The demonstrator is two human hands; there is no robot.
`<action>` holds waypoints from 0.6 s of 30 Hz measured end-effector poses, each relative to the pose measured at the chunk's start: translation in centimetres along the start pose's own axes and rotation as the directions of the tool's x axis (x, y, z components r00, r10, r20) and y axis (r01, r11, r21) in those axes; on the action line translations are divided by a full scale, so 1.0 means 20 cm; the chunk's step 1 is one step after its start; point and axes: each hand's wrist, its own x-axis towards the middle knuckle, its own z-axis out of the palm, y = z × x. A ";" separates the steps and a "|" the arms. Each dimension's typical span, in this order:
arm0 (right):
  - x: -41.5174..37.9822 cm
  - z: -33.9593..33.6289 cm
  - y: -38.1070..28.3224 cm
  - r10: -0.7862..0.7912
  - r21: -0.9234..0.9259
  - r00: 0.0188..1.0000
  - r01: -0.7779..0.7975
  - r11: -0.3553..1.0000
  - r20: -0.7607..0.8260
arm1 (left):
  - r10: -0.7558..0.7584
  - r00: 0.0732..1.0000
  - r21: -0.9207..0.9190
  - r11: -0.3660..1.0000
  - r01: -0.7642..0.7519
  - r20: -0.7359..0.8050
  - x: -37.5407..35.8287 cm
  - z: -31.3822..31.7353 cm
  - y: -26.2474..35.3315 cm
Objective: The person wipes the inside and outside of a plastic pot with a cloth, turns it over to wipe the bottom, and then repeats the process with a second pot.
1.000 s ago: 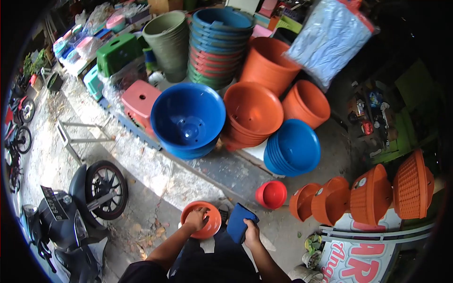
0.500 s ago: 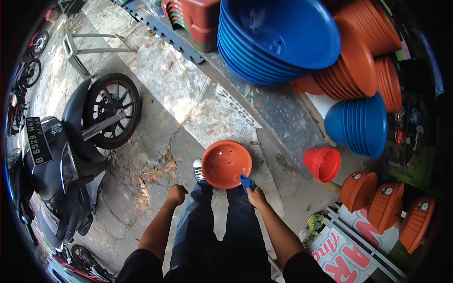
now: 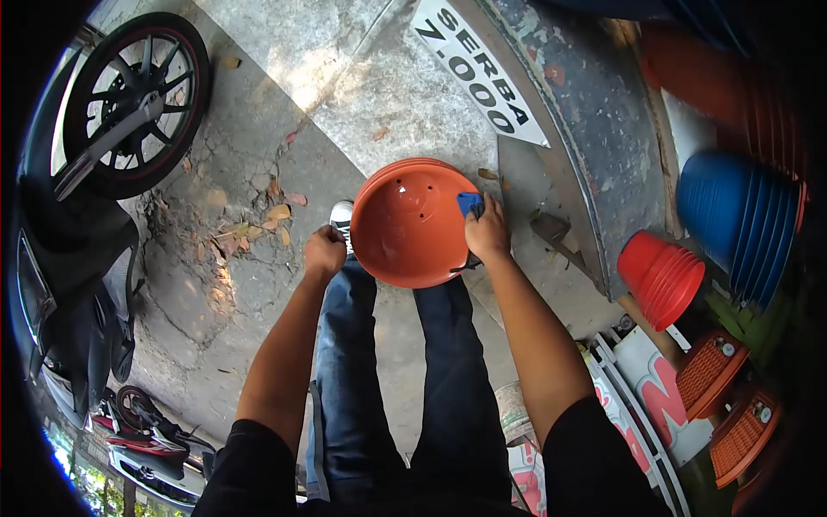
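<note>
The orange bowl (image 3: 413,222) now sits square in front of the person, tipped so its inside with the small holes faces up, and it fills much more of the view than half a second ago, when it hung lower and farther out over the legs; the head has dropped and the bowl has come up toward it. The right hand (image 3: 488,231) is closed on the bowl's rim at about 3 o'clock, pinning a folded blue cloth (image 3: 469,203) against the inner edge, whereas a moment back the same hand held the cloth under the rim at 5 o'clock. The left hand (image 3: 324,252), which was a loose fist apart from the bowl beside the thigh, has risen to the rim at about 9 o'clock; it looks curled shut and touching or just beside the edge, though whether it truly grips the bowl cannot be told. With both hands now at opposite sides and the cloth inside the lip, wiping of the bowl's interior seems to be in hand. At 2 o'clock lies a white sign (image 3: 479,71) on the pavement, at 3 o'clock a stack of red pots (image 3: 662,277) and blue bowls (image 3: 741,226), and at 10 o'clock a motorbike wheel (image 3: 133,103).
</note>
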 end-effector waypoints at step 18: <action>0.09 0.05 0.00 0.064 0.303 0.998 -0.059 0.951 -0.005 | -0.192 0.954 -0.252 0.959 0.132 -0.230 0.10 0.28 -0.02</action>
